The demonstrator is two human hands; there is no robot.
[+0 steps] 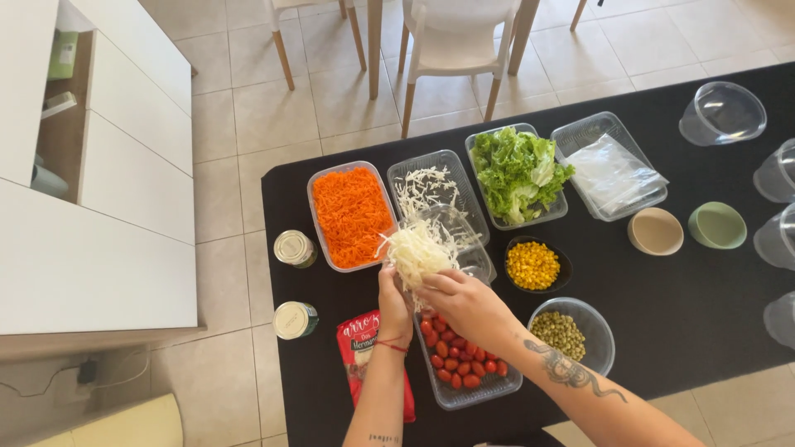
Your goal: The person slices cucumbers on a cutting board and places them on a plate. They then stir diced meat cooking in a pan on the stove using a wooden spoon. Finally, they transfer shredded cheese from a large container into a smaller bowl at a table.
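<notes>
1. Landmark: the clear rectangular plastic tray of red cherry tomatoes (464, 368), sitting at the near edge of the black-covered bench (679, 331).
2. Left hand (395, 305) is hovering just above the far end of the tomato tray, fingers curled narrowly around the underside of a heap of pale shredded white cabbage (421, 250).
3. Right hand (464, 300) is reaching in from the right of the tomato tray, fingers closing on the same cabbage heap; both hands are gripping it together.
4. The cabbage is being held in the air just beyond the tomato tray, over a small clear plastic container (464, 240).
5. Further beyond: a clear tray of grated orange carrot (352, 215) and a clear tray with leftover cabbage shreds (431, 189).
6. Right of the tomato tray: a clear round bowl of green peas (571, 331); beyond it, a dark bowl of yellow corn (532, 265).
7. Left of the tomato tray: a red rice packet (360, 343), touching or nearly touching it.
</notes>
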